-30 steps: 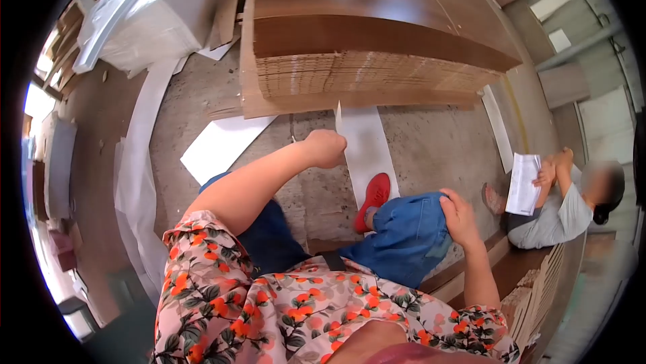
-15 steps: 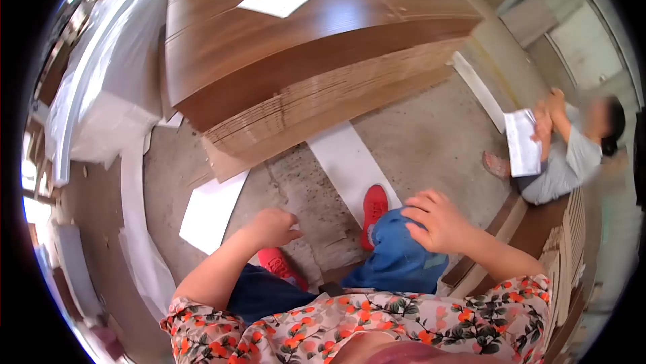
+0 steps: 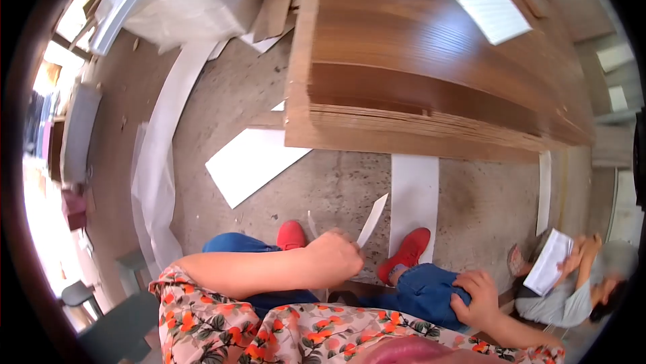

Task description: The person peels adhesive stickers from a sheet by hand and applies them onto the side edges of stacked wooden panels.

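My left hand [image 3: 334, 255] is closed in a fist above the floor between my knees. A thin white strip [image 3: 373, 220] sticks up from beside its fingers and appears to be held in them; its material is unclear. On the denim of my right knee [image 3: 431, 290] rests my right hand [image 3: 479, 295], its fingers spread and holding nothing. Ahead stands a large stack of brown wood-grain panels [image 3: 404, 34], with a white lined sheet [image 3: 486, 11] lying on top.
A white board [image 3: 256, 162] and a long white strip [image 3: 414, 189] lie on the concrete floor. Plastic-wrapped goods [image 3: 195, 7] stand at upper left, a dark stool [image 3: 121, 327] at lower left. At right sits another person [image 3: 562, 297] holding white papers [image 3: 548, 263].
My view has turned left, so the panel stack now sits further right. The white strip has appeared at my left hand. My right hand has settled onto my knee.
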### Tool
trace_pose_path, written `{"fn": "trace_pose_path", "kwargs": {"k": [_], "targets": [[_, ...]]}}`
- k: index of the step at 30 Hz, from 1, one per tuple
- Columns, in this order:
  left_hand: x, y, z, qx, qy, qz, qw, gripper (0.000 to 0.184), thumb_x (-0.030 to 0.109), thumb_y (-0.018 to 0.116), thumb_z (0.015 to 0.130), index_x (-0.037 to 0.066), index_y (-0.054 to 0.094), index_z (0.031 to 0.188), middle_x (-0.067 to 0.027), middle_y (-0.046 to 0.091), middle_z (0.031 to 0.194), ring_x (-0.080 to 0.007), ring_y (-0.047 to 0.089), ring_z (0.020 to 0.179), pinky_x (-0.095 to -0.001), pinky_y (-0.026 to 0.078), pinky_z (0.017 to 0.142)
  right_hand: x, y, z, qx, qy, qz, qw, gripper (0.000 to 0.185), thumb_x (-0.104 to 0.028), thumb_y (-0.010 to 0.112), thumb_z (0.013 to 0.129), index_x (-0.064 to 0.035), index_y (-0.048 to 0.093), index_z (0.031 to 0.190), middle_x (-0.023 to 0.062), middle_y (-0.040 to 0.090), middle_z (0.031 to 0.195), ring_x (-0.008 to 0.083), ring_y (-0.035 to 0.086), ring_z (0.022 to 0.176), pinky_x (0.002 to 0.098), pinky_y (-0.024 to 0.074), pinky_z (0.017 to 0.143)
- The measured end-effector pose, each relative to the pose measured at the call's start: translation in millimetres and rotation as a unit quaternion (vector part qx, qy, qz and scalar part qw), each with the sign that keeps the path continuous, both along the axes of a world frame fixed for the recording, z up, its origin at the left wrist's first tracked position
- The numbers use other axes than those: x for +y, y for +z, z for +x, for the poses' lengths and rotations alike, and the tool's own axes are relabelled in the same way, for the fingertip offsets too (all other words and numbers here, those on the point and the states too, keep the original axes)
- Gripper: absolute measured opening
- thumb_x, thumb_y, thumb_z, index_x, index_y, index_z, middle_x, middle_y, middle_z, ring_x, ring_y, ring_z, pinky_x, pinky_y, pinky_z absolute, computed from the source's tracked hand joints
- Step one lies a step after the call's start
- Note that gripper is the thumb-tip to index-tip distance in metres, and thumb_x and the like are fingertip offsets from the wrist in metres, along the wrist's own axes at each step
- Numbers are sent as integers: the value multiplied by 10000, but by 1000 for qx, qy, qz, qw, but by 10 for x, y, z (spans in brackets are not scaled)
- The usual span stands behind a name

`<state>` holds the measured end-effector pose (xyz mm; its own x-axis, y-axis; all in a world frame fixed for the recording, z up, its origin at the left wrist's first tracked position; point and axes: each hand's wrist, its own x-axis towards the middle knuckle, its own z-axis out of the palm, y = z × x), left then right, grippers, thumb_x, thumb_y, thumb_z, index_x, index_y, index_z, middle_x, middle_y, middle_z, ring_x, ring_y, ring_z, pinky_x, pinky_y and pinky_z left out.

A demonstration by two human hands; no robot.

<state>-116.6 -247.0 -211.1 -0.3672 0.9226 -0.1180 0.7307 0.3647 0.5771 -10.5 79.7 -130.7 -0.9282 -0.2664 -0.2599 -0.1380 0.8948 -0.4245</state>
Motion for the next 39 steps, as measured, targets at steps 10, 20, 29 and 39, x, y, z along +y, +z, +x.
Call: {"fn": "trace_pose_path", "kwargs": {"k": [10,20,29,39], "targets": [[249,-255,-426,-78,-62,-26,995,177,156,576,706,11,610,802,-88,639,776,-270,618,794,-349,474,722,188,15,-527,-109,-77,-105,985,203,-75,641,742,-5,620,931,197,615,1016,365,582,948,427,440,874],[317,-628,-815,-92,29,-83,992,102,104,602,695,41,675,724,-124,671,766,-292,658,780,-386,513,654,327,-263,-1257,-162,-52,-155,973,194,-66,621,766,-7,612,951,177,609,975,320,594,891,377,469,806],[202,-290,-805,-99,74,-69,990,173,151,576,723,18,644,811,-98,655,799,-254,615,811,-352,472,724,339,-522,-1675,-188,26,-157,969,174,-51,630,653,0,644,819,154,652,846,296,613,811,368,476,763],[189,-3,-587,-38,38,-63,997,199,156,582,719,14,647,843,-99,656,814,-258,610,827,-338,448,743,-129,-207,-1567,-183,-41,-106,977,155,-91,638,709,-6,653,839,155,637,841,295,600,810,350,470,752]]}}
